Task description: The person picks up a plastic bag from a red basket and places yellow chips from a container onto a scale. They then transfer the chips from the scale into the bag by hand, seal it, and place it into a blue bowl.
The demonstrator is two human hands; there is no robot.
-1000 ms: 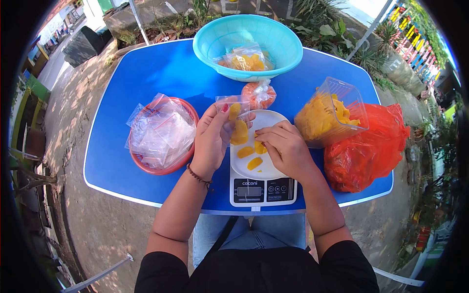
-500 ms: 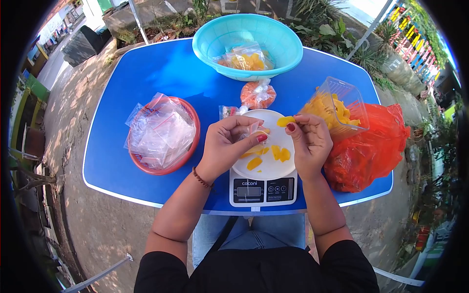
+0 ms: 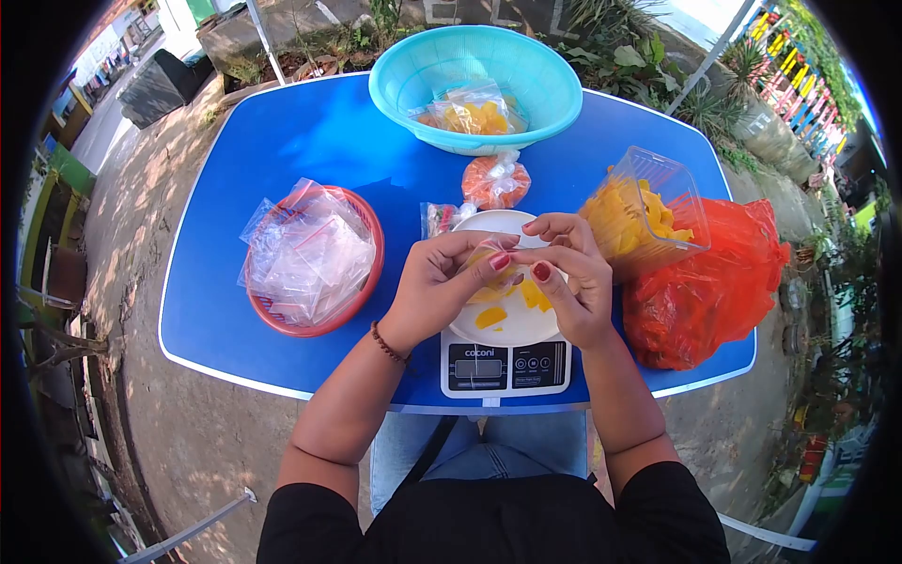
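Note:
My left hand (image 3: 434, 285) pinches a small clear plastic bag (image 3: 489, 252) over the white plate of the kitchen scale (image 3: 507, 367). Yellow shows through the bag's thin wall. At the bag's mouth is my right hand (image 3: 579, 287), its fingers curled in against the plastic; whatever lies between them is hidden. Below both hands, several yellow slices (image 3: 490, 317) rest on the scale plate (image 3: 529, 331). A clear plastic box (image 3: 669, 193) of similar yellow slices leans on its side just right of my right hand.
Left on the blue table (image 3: 211, 244) stands a red basket (image 3: 378, 246) heaped with clear zip bags (image 3: 315, 254). A turquoise basin (image 3: 554, 80) at the back holds filled bags (image 3: 474, 115). Near it lies a tied bag of orange pieces (image 3: 496, 183). A red plastic bag (image 3: 705, 301) sits at right.
My right hand has moved left, to the bag in my left hand. The yellow slice it pinched is no longer visible between its fingertips. My left hand stays nearly in place.

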